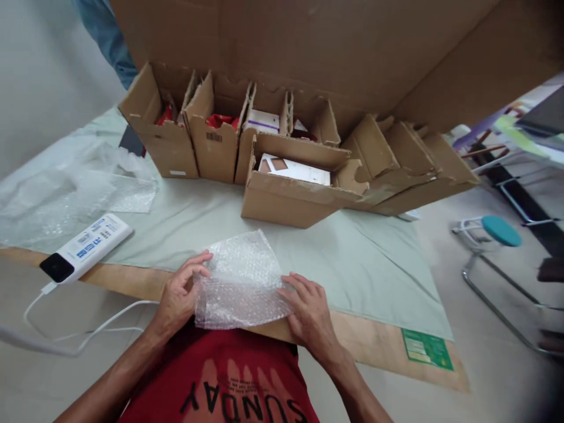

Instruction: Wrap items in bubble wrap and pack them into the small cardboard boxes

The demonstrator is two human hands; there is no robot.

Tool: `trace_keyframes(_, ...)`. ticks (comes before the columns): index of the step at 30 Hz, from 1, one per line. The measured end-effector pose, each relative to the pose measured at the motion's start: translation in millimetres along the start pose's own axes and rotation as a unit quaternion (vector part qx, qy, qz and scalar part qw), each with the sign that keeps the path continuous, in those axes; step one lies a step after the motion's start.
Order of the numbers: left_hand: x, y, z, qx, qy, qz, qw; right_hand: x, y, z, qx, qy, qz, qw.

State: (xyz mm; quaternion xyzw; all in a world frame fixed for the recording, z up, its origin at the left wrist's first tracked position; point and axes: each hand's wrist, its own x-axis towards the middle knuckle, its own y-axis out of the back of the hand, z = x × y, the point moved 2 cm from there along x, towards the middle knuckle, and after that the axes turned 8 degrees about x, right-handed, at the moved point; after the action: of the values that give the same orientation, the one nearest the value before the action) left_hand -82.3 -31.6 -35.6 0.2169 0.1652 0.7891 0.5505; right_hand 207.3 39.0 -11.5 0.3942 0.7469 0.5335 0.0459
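Note:
A clear bubble wrap bag [240,288] lies at the front edge of the table, partly hanging over it. My left hand [180,294] grips its left side, thumb and fingers curled at the edge. On the opposite side, my right hand [308,305] has its fingers bent over the wrap's right edge, pinching it. Whether anything lies inside the wrap, I cannot make out. Just beyond it stands a small cardboard box [286,202] with a white carton [302,171] inside.
Several open cardboard bins [171,150] line the back, before a tall cardboard panel [299,53]. More bubble wrap [88,185] lies at left. A white power bank [94,241] with a cable [110,317] sits at the front-left edge. A teal stool [501,230] stands right. Someone's blue sleeve [108,41] shows behind.

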Motion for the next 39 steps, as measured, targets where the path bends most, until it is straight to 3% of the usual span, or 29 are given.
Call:
trace_keyframes(4, 15, -0.8, 6, -0.001, -0.024, -0.070, 0.997, -10, 22, 17, 0.109, -0.014, 0.060, 0.992)
trace_keyframes(8, 10, 3.5, 23, 0.092, -0.139, -0.113, 0.980, -14, 40, 6, 0.197, -0.016, 0.059, 0.979)
trace_keyframes(10, 3, 6.2, 25, 0.111, -0.182, -0.123, 0.969, -17, 38, 4, 0.215, -0.015, 0.044, 0.976)
trace_keyframes(13, -3, 8.8, 20, 0.104, -0.196, -0.136, 0.966, -23, 24, 12, 0.208, -0.034, 0.014, 0.977)
trace_keyframes(18, -2, 9.4, 10, 0.088, -0.144, -0.161, 0.972, -23, 0, 34, 0.240, -0.065, -0.018, 0.968)
trace_keyframes(23, 8, 0.5, 18, 0.140, -0.016, -0.124, 0.982, -12, 4, 31, 0.316, -0.159, 0.008, 0.936)
trace_keyframes(29, 33, -14.8, 20, 0.192, 0.127, -0.086, 0.969, -2, -2, 24, 0.216, -0.264, 0.082, 0.936)
trace_keyframes(34, 41, -21.1, 10, 0.294, 0.103, -0.091, 0.946, 0, -17, 25, 0.078, -0.249, 0.119, 0.958)
trace_keyframes(39, 36, -24.3, 4, 0.356, 0.063, -0.074, 0.929, 4, -17, 27, 0.058, -0.278, 0.099, 0.954)
